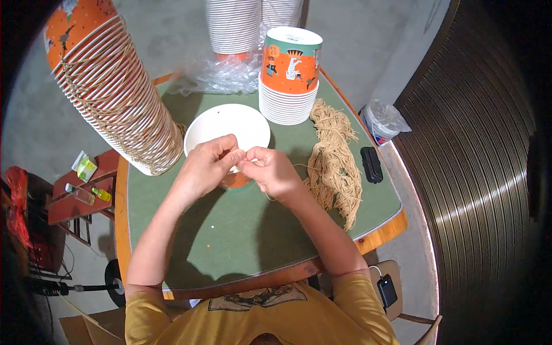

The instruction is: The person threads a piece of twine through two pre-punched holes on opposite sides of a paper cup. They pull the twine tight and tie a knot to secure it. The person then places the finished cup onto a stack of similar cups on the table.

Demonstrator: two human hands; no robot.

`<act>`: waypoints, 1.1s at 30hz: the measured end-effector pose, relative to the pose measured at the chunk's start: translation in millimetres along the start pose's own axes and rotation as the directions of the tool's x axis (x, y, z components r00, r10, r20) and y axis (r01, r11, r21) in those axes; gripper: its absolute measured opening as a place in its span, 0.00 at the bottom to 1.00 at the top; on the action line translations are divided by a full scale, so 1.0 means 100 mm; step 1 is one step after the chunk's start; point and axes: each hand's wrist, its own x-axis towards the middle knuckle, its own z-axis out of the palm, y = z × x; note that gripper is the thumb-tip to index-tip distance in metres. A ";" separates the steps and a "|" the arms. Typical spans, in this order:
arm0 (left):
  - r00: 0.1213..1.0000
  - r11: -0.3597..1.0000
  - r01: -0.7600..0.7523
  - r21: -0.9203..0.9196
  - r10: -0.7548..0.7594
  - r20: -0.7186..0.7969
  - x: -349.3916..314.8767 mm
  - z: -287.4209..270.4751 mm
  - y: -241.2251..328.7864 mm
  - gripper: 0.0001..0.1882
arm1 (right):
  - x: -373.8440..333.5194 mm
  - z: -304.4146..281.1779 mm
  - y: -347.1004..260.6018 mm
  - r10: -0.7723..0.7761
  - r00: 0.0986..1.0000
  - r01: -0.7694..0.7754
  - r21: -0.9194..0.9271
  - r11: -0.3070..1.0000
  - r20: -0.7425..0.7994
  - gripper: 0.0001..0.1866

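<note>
Working apparently on beige cord (300, 165) at near edge of orange-and-white paper tub (230, 123); best to pinch firmly, draw evenly, avoid denting edge

Leave slack toward loose cord skein (336, 172), right of tub, to avoid tugging tub askew

Closed in pinch at near edge of tub with left hand (201, 167), cannot tell on what; probably gripping cord with right hand (279, 175), nearly touching left

On near side of tub with both hands, leaving most of white face beyond, orange side partly below
</note>
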 end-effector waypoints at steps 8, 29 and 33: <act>0.968 0.945 -0.250 0.212 0.241 0.072 0.05 -0.11 0.11 0.11 | 0.00 -0.01 -0.01 -0.006 1.000 0.006 -0.044 0.999 -0.002 0.11; 0.999 0.997 0.010 -0.073 -0.007 0.049 -0.12 -0.18 -0.01 0.11 | 0.05 0.06 0.14 -0.043 0.998 0.051 0.223 0.973 -0.042 0.07; 0.997 0.999 -0.043 -0.010 0.043 0.065 -0.10 -0.16 -0.10 0.13 | 0.04 0.09 0.14 -0.087 0.994 0.100 0.235 0.967 -0.062 0.06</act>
